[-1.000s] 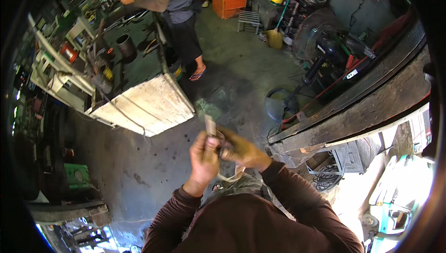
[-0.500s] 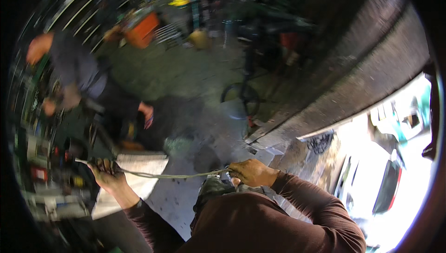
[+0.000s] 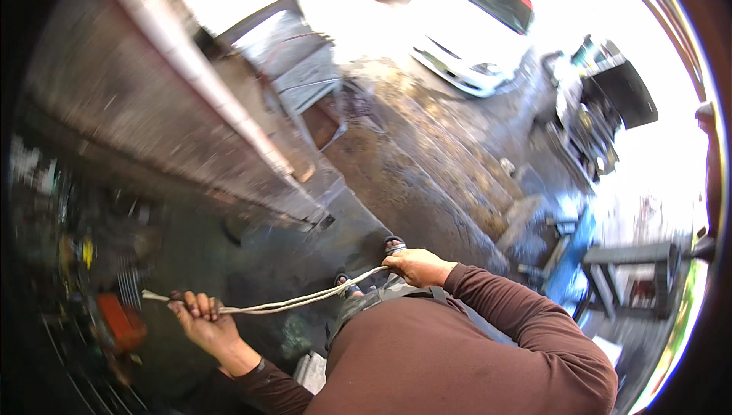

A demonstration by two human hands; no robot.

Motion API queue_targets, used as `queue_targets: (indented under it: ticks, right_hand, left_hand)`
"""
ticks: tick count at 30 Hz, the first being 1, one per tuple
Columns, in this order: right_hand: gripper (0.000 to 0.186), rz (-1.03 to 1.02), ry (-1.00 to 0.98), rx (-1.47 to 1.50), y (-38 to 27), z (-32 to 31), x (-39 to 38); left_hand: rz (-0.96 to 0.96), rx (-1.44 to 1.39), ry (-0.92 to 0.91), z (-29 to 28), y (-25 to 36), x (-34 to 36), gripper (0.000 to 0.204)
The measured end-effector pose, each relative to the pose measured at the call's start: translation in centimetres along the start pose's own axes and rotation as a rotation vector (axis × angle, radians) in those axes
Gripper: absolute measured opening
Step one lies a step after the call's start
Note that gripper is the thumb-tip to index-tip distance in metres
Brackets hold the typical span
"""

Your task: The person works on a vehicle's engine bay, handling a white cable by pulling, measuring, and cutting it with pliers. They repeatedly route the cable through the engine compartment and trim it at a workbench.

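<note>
You are now facing a bright yard, where a white car [image 3: 469,30] is standing past the outer edge of the workshop floor [image 3: 252,251]; half a second ago you were facing the dark interior. Your left hand [image 3: 210,332] and right hand [image 3: 421,268] were working close together a second ago, but now they are standing well apart, with a pale cord [image 3: 297,302] spanning the gap. For the work in hand, this is probably putting the cord's length under the control of both grips, rather than keeping it bunched at one spot.

Nothing is carrying the cord from below: it is hanging in the air in front of your body, above the floor and on the near side of that outer edge. Your left grip is clamping on it near one end, the fingers curling around it, and your right grip is clamping on the other end of the visible span, just beside a sandalled foot [image 3: 394,245] showing beyond it.

The cord is looking off-white and flexible, its two strands running side by side and sagging gently between your hands. A short tail is poking out past your left fingers; whether any more is hiding inside your right hand, you are not letting the view tell
</note>
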State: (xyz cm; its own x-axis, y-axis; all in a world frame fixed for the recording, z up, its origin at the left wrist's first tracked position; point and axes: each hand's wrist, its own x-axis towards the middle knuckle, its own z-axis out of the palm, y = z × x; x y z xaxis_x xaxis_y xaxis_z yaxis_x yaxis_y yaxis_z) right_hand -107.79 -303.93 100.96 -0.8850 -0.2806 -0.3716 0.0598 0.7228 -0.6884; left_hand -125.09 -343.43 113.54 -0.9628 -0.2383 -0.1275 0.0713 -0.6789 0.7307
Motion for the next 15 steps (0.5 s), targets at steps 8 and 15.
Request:
queue_targets:
  ticks: [8, 15]
  right_hand:
    - [0.024, 0.176, 0.442, 0.041, 5.8, -3.4, -11.7]
    - [0.031, 0.505, 0.769, 0.136, 15.8, -4.5, -21.8]
  left_hand:
    - [-0.087, -0.038, -0.895, 16.6, -6.3, -1.1, 0.033]
    - [-0.302, -0.004, -0.874, 28.1, -25.3, -5.7, 0.026]
